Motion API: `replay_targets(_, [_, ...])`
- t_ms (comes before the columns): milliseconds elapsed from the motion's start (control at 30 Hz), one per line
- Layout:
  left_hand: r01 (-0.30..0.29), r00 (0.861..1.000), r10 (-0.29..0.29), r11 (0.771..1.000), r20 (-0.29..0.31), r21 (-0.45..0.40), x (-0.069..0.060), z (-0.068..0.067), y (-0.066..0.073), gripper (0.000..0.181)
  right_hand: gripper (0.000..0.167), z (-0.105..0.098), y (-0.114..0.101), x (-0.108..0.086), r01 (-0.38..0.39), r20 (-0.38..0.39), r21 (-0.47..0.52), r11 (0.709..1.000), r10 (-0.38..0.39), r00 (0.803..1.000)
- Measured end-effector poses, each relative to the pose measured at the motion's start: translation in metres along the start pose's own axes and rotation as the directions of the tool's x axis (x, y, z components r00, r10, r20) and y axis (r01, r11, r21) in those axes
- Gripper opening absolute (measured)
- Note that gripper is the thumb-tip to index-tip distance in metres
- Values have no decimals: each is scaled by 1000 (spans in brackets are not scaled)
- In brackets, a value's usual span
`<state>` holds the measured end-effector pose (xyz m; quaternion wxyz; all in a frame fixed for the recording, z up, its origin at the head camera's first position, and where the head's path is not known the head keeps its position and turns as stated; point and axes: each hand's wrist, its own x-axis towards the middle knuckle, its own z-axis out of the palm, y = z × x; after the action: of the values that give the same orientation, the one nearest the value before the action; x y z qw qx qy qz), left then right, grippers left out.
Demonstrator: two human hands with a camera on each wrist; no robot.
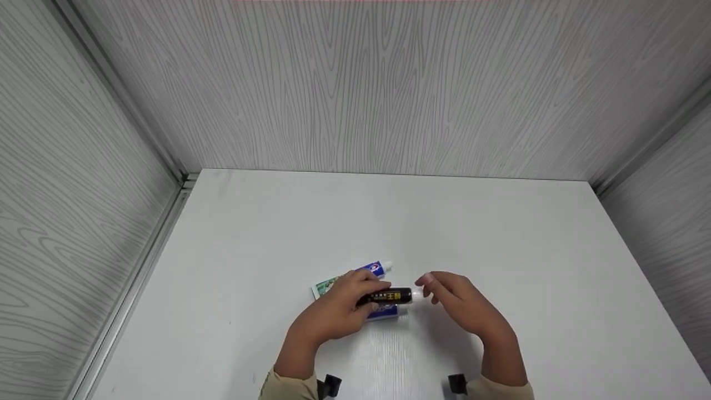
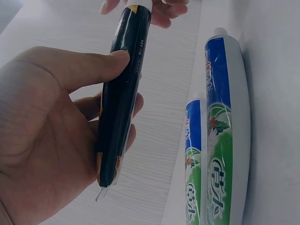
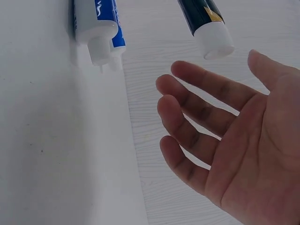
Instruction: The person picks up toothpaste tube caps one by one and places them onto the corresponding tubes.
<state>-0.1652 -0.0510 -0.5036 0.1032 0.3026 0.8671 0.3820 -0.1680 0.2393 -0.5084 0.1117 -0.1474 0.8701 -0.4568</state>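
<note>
My left hand (image 1: 338,305) grips a black tube with gold lettering (image 1: 391,295), its thumb pressed along the side in the left wrist view. The tube's white cap (image 3: 213,40) points toward my right hand (image 3: 243,140). That right hand is apart from the cap, fingers loosely bent and nothing between them. Below the held tube, two blue, green and white toothpaste tubes lie on the table; in the left wrist view they show as a nearer toothpaste tube (image 2: 227,131) and a second toothpaste tube (image 2: 192,159). In the head view my left hand partly hides both.
The white table (image 1: 266,222) is bounded by a wood-grain back panel (image 1: 355,89), a left side panel (image 1: 72,194) and a right side panel (image 1: 666,222). Black camera mounts (image 1: 331,385) sit at the wrists.
</note>
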Motion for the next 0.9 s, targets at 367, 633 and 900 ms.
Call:
replay_targets(367, [24, 1000, -24, 1000, -16, -8, 0, -2, -1, 40, 47, 2, -1, -4, 201, -97, -22, 979, -202, 975])
replay_targets(633, [1, 1000, -1, 1000, -17, 3, 0, -2, 0, 41, 33, 2, 0, -3, 227, -83, -22, 974, -228, 970])
replay_targets(900, [-2, 1000, 2, 1000, -8, -6, -1, -3, 1, 41, 11, 1, 2, 0, 158, -23, -27, 987, -158, 987])
